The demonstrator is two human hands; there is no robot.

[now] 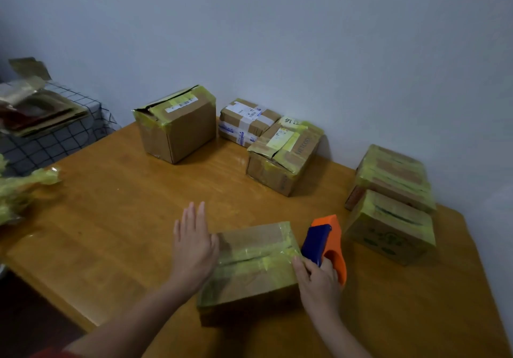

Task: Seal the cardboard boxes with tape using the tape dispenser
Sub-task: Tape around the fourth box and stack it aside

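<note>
The left hand (194,246) lies flat, fingers straight, against the left end of a taped cardboard box (255,260), which sits between both hands on the bench (111,218). The right hand (319,282) grips the orange-and-blue tape dispenser (331,235) at the box's right end. More taped boxes (177,124) stand beyond the hands.

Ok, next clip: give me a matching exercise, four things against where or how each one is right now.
Things: 1 left hand; 2 right hand; 3 tape dispenser; 4 crumpled tape.
States: A orange and blue, at the near box's right end; B flat, fingers straight, at that box's left end; C at the table's left edge; D grips the dispenser.
Pairs: 1-B; 2-D; 3-A; 4-C.
</note>
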